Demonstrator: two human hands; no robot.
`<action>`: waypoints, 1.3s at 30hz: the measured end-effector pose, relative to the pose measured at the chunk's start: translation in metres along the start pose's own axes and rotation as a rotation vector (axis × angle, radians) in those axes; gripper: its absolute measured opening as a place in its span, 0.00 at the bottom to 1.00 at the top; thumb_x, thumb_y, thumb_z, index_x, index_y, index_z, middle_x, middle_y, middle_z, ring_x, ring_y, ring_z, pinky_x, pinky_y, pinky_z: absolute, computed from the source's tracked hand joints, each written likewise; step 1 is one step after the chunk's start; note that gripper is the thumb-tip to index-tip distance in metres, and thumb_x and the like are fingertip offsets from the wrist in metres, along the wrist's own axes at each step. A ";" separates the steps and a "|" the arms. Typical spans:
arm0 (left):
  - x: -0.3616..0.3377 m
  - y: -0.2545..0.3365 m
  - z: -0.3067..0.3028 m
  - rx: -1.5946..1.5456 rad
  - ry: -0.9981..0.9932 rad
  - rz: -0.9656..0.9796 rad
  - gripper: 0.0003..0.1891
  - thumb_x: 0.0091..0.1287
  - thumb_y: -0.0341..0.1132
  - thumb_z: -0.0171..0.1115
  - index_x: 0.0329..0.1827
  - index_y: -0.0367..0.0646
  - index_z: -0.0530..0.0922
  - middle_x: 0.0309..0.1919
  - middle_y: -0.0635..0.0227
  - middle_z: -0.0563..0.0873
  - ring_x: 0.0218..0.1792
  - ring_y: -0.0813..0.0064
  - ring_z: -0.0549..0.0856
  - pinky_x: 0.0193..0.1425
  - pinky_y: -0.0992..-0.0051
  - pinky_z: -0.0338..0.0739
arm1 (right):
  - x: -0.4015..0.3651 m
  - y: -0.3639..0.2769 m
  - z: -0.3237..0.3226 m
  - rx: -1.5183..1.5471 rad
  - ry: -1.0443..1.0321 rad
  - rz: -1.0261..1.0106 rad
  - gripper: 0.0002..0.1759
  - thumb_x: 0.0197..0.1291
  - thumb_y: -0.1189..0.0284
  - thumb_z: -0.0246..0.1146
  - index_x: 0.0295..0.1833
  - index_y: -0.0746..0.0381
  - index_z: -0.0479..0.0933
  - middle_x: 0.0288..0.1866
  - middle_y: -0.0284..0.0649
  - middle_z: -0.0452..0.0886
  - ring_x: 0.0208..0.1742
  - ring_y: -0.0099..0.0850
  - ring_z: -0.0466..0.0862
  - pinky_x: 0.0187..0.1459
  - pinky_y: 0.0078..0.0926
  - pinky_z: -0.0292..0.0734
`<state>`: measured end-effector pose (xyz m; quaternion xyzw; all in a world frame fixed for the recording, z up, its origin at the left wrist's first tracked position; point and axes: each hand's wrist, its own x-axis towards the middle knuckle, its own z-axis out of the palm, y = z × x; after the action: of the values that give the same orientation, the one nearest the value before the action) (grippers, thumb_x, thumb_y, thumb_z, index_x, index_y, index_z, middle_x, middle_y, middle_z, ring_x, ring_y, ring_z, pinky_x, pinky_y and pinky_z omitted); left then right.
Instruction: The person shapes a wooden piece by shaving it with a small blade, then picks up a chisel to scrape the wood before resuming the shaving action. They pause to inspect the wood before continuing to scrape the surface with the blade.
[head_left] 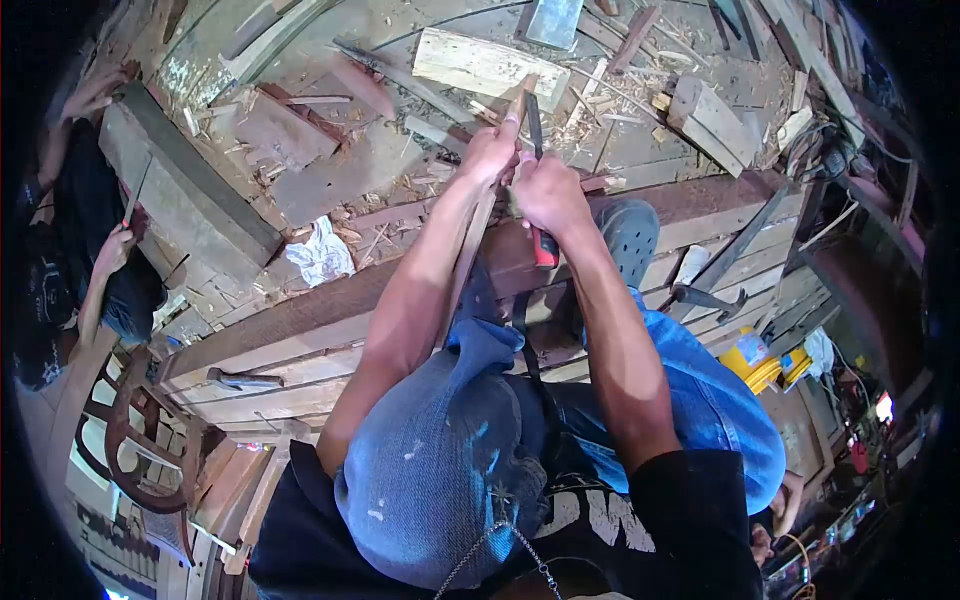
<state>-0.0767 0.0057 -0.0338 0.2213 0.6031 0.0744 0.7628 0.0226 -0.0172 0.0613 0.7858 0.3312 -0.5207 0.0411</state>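
My left hand (489, 155) is closed around a long, thin wooden strip (474, 232), with the thumb lying along it near its far end. The strip runs back toward me between my forearms. Close beside it, my right hand (552, 196) grips a tool with a red-and-black handle (545, 250). Its narrow dark bar (533, 125) points away from me, right along the strip's tip. Both hands are over the edge of a wooden workbench (330, 305), and their fingertips nearly meet.
Wood shavings, a pale board (470, 65) and a wood block (712, 125) lie ahead. A white cloth (320, 250) sits left. A hammer (710, 300) rests at right, another tool (245, 380) at left. A co-worker's hand (115, 248) holds a thin tool near a large beam (185, 180).
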 end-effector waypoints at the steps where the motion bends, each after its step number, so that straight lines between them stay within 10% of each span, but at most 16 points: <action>1: 0.003 -0.005 0.000 -0.061 -0.026 0.040 0.26 0.71 0.55 0.47 0.24 0.42 0.76 0.19 0.73 0.77 0.17 0.82 0.72 0.22 0.78 0.64 | 0.001 0.000 0.000 -0.005 0.008 -0.032 0.25 0.67 0.61 0.45 0.42 0.78 0.72 0.30 0.63 0.79 0.36 0.53 0.82 0.41 0.45 0.76; 2: 0.005 -0.010 0.001 -0.061 -0.027 0.038 0.26 0.71 0.55 0.47 0.24 0.42 0.76 0.19 0.73 0.77 0.17 0.82 0.72 0.22 0.78 0.64 | 0.003 -0.002 0.000 -0.009 0.013 -0.066 0.25 0.68 0.62 0.45 0.39 0.78 0.71 0.21 0.57 0.79 0.24 0.46 0.84 0.28 0.41 0.79; 8: 0.021 -0.023 0.001 0.084 0.107 0.125 0.32 0.69 0.58 0.45 0.20 0.38 0.77 0.16 0.66 0.79 0.18 0.73 0.79 0.25 0.70 0.72 | 0.027 0.005 0.023 -0.113 0.292 -0.094 0.27 0.67 0.59 0.47 0.36 0.76 0.75 0.21 0.56 0.80 0.24 0.48 0.84 0.34 0.39 0.80; 12: 0.021 -0.027 0.000 0.018 0.043 0.148 0.33 0.70 0.58 0.44 0.19 0.37 0.76 0.14 0.65 0.78 0.15 0.72 0.77 0.23 0.67 0.72 | 0.028 0.002 0.012 0.015 -0.068 -0.016 0.26 0.66 0.59 0.48 0.41 0.75 0.75 0.27 0.58 0.81 0.33 0.52 0.84 0.43 0.46 0.78; 14: 0.008 -0.010 0.002 0.139 0.135 0.134 0.32 0.70 0.57 0.44 0.20 0.37 0.77 0.14 0.65 0.78 0.15 0.71 0.78 0.22 0.68 0.71 | 0.034 0.011 0.025 -0.109 0.386 -0.079 0.25 0.66 0.60 0.47 0.41 0.74 0.75 0.25 0.58 0.81 0.34 0.54 0.84 0.41 0.47 0.77; 20: -0.002 -0.001 0.005 0.119 0.167 0.095 0.29 0.69 0.56 0.46 0.22 0.40 0.77 0.15 0.66 0.78 0.16 0.73 0.77 0.23 0.70 0.70 | -0.006 0.015 0.014 0.107 0.126 -0.027 0.23 0.64 0.63 0.49 0.42 0.78 0.70 0.33 0.70 0.78 0.41 0.63 0.79 0.48 0.53 0.73; 23: -0.005 0.003 0.004 0.165 0.127 0.055 0.28 0.70 0.56 0.46 0.23 0.40 0.76 0.17 0.66 0.78 0.17 0.73 0.77 0.23 0.69 0.70 | -0.011 0.018 0.011 -0.036 0.116 -0.056 0.23 0.67 0.63 0.46 0.43 0.77 0.71 0.25 0.61 0.79 0.26 0.49 0.84 0.37 0.45 0.80; 27: -0.006 0.003 0.003 0.106 0.074 0.033 0.29 0.71 0.55 0.44 0.23 0.38 0.75 0.16 0.66 0.77 0.15 0.74 0.75 0.22 0.70 0.69 | -0.016 0.013 0.005 0.044 0.039 0.010 0.23 0.65 0.63 0.48 0.44 0.78 0.71 0.32 0.69 0.78 0.41 0.61 0.80 0.49 0.51 0.74; 30: -0.010 0.009 0.002 0.066 0.028 0.016 0.29 0.71 0.55 0.44 0.23 0.38 0.74 0.15 0.68 0.75 0.13 0.75 0.72 0.19 0.71 0.67 | -0.011 0.016 0.008 0.004 0.092 -0.049 0.24 0.66 0.62 0.47 0.44 0.78 0.71 0.32 0.69 0.78 0.39 0.61 0.81 0.47 0.51 0.75; 32: -0.015 0.009 0.002 0.005 0.006 0.007 0.27 0.71 0.56 0.44 0.25 0.39 0.73 0.14 0.71 0.72 0.12 0.77 0.70 0.17 0.73 0.64 | -0.012 0.016 0.009 -0.002 0.061 -0.009 0.23 0.69 0.62 0.45 0.44 0.76 0.70 0.25 0.58 0.80 0.21 0.44 0.83 0.29 0.39 0.80; 39: -0.008 0.004 0.002 -0.101 -0.005 0.004 0.26 0.71 0.56 0.46 0.28 0.40 0.73 0.15 0.73 0.71 0.12 0.80 0.67 0.15 0.76 0.60 | -0.012 0.005 -0.004 0.095 0.062 -0.037 0.22 0.68 0.62 0.46 0.40 0.74 0.70 0.21 0.57 0.78 0.19 0.43 0.83 0.23 0.40 0.78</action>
<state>-0.0763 0.0054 -0.0244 0.1839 0.5964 0.1056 0.7742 0.0255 -0.0249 0.0723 0.7965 0.3219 -0.5117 -0.0162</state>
